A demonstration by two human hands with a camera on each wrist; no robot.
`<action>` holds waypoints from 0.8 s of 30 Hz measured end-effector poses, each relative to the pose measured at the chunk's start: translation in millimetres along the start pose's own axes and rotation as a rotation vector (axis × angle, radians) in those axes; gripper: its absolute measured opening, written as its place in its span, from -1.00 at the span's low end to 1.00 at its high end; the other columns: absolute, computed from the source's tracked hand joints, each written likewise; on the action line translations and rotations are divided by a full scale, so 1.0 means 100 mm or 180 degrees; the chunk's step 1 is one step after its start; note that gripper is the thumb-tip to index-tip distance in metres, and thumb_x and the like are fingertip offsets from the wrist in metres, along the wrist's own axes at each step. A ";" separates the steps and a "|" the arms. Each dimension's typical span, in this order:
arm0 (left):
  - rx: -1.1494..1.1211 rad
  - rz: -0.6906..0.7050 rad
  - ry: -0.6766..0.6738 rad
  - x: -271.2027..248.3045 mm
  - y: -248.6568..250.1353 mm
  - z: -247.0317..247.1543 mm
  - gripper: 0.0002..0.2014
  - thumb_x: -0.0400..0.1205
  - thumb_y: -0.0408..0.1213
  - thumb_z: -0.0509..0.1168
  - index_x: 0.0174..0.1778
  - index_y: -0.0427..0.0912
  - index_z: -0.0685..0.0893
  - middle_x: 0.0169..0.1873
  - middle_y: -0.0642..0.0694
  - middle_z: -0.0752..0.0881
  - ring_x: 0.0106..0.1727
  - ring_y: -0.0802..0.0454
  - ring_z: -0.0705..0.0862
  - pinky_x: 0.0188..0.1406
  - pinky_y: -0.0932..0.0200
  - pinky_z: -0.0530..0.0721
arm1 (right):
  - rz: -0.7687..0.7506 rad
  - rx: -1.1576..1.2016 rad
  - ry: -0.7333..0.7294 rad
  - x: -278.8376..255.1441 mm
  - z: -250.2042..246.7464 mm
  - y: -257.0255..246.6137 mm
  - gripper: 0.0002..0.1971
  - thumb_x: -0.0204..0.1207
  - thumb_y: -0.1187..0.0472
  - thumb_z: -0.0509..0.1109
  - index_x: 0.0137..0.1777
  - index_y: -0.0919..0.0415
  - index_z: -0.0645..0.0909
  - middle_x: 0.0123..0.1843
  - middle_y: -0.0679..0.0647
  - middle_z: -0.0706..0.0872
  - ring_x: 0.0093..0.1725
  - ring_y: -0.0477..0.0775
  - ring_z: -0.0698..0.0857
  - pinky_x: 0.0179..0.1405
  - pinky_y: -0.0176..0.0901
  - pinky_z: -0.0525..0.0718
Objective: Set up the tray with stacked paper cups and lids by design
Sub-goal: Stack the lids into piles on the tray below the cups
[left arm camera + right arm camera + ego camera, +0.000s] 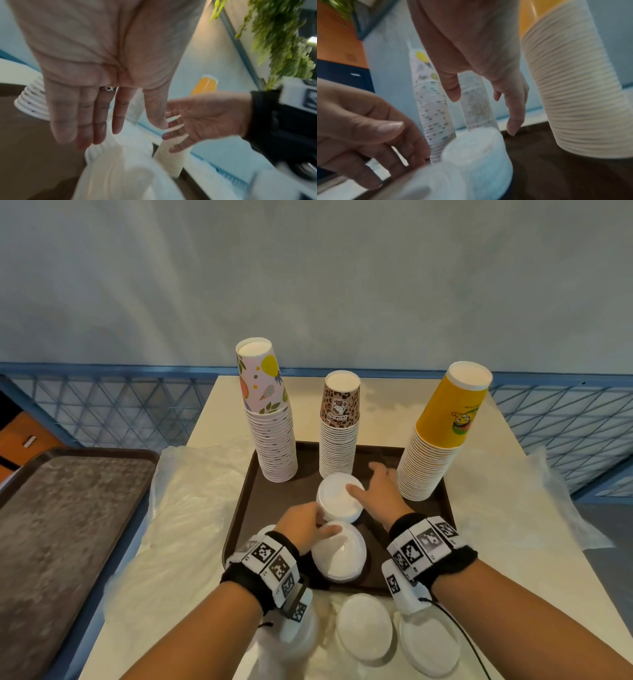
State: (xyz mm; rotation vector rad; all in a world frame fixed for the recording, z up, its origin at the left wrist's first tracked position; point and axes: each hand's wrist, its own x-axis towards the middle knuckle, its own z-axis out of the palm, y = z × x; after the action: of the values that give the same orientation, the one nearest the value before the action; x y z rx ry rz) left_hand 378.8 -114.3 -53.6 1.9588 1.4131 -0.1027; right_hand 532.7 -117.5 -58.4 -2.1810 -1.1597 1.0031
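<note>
Three upside-down cup stacks stand at the back of the brown tray [246, 508]: fruit-print [272, 436], leopard-print [338, 446] and yellow [435, 453]. Two stacks of white lids sit in front of them, a far one [337, 501] and a near one [339, 556]. My left hand [303, 522] reaches between the two stacks, its straight fingers at the far stack's left side and its thumb on the near one. My right hand [371, 491] rests its thumb on the far stack's top, with the fingers spread loosely towards the tray. The wrist views are blurred.
A second brown tray [68, 525] lies on the left. Crumpled clear plastic [191, 508] covers the table around the tray. More lids in plastic [364, 631] lie at the front edge. A blue lattice fence [102, 405] runs behind the table.
</note>
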 end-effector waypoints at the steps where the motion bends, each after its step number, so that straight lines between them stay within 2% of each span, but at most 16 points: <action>1: -0.0101 0.0029 0.0087 -0.06 -0.01 -0.08 -0.58 0.59 0.00 0.31 0.25 -0.19 0.56 0.19 -0.13 0.68 0.21 -0.02 0.63 0.15 0.17 0.53 | -0.0179 0.0056 0.0081 -0.11 -0.06 -0.05 -0.28 0.52 0.10 0.41 0.59 0.18 0.14 0.60 0.19 0.14 0.52 0.23 0.36 0.49 0.03 0.39; 3: -0.0252 0.0097 0.0328 -0.21 -0.08 -0.24 -0.55 0.57 0.04 0.32 0.28 -0.16 0.56 0.21 -0.07 0.67 0.23 0.01 0.63 0.20 0.14 0.54 | -0.0466 0.0236 0.0194 -0.39 -0.16 -0.13 -0.35 0.54 0.11 0.38 0.57 0.12 0.18 0.59 0.14 0.21 0.49 0.15 0.42 0.44 -0.03 0.43; 6: -0.0468 0.0089 0.0725 -0.47 -0.29 -0.46 -0.54 0.56 -0.01 0.35 0.32 -0.14 0.55 0.25 -0.04 0.66 0.25 0.02 0.62 0.14 0.24 0.50 | -0.0675 0.0670 0.0218 -0.86 -0.19 -0.16 -0.43 0.55 0.10 0.37 0.52 0.04 0.24 0.54 0.04 0.36 0.43 0.01 0.49 0.32 -0.13 0.51; 9: -0.0542 -0.0064 0.0933 -0.71 -0.62 -0.56 -0.60 0.55 -0.09 0.38 0.25 -0.18 0.59 0.19 -0.11 0.69 0.17 -0.04 0.66 0.10 0.19 0.54 | -0.0681 0.1027 -0.0133 -1.32 0.04 -0.09 -0.49 0.55 0.13 0.37 0.47 0.02 0.31 0.45 0.01 0.47 0.34 -0.07 0.54 0.23 -0.24 0.52; 11: -0.0441 -0.0212 0.0769 -0.84 -0.85 -0.52 -0.61 0.54 -0.09 0.40 0.22 -0.18 0.60 0.15 -0.13 0.70 0.11 -0.06 0.68 0.12 0.12 0.59 | -0.0603 0.0932 -0.0401 -1.56 0.31 -0.01 -0.50 0.56 0.14 0.37 0.47 0.04 0.31 0.45 0.02 0.47 0.35 -0.04 0.53 0.24 -0.27 0.50; 13: -0.0190 -0.0335 0.0470 -0.95 -1.04 -0.40 -0.58 0.53 -0.07 0.41 0.24 -0.16 0.58 0.16 -0.10 0.68 0.12 -0.04 0.66 0.10 0.16 0.57 | -0.0569 0.0639 -0.0527 -1.70 0.59 0.06 -0.46 0.58 0.10 0.34 0.51 0.05 0.25 0.52 0.05 0.41 0.44 0.00 0.47 0.29 -0.32 0.43; 16: 0.0060 -0.0447 0.0098 -1.05 -1.24 -0.19 -0.50 0.52 -0.03 0.41 0.33 -0.12 0.51 0.26 -0.10 0.60 0.22 -0.05 0.62 0.14 0.20 0.52 | -0.0471 0.0276 -0.0593 -1.78 0.86 0.11 -0.37 0.62 0.05 0.27 0.61 0.10 0.10 0.63 0.02 0.24 0.58 0.02 0.31 0.47 -0.25 0.31; 18: 0.0152 -0.0511 -0.0079 -1.10 -1.36 -0.07 -0.42 0.50 -0.02 0.42 0.40 -0.11 0.43 0.32 -0.12 0.54 0.29 -0.07 0.58 0.20 0.19 0.50 | -0.0342 0.0052 -0.0626 -1.78 0.99 0.14 -0.35 0.63 0.04 0.25 0.63 0.15 0.05 0.65 0.06 0.20 0.60 0.06 0.29 0.52 -0.20 0.27; 21: 0.0288 -0.0514 -0.0171 -1.12 -1.44 0.08 -0.36 0.49 -0.02 0.43 0.44 -0.13 0.38 0.34 -0.14 0.50 0.34 -0.07 0.54 0.29 0.17 0.46 | -0.0142 -0.0274 -0.0711 -1.73 1.15 0.19 -0.32 0.63 -0.01 0.23 0.62 0.21 0.03 0.62 0.14 0.25 0.57 0.14 0.34 0.53 -0.10 0.29; 24: 0.0346 -0.0478 -0.0086 -1.11 -1.48 0.16 -0.34 0.47 -0.04 0.44 0.44 -0.15 0.37 0.35 -0.15 0.46 0.36 -0.09 0.52 0.35 0.14 0.46 | 0.0020 -0.0443 -0.0683 -1.70 1.27 0.24 -0.31 0.59 -0.03 0.27 0.61 0.20 0.08 0.57 0.18 0.32 0.53 0.17 0.38 0.53 -0.05 0.34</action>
State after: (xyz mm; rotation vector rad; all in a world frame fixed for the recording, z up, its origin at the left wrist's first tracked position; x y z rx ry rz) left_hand 213.1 -190.0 -88.2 1.9282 1.5648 -0.2791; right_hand 381.8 -265.8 -89.2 -2.2262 -1.3564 1.2161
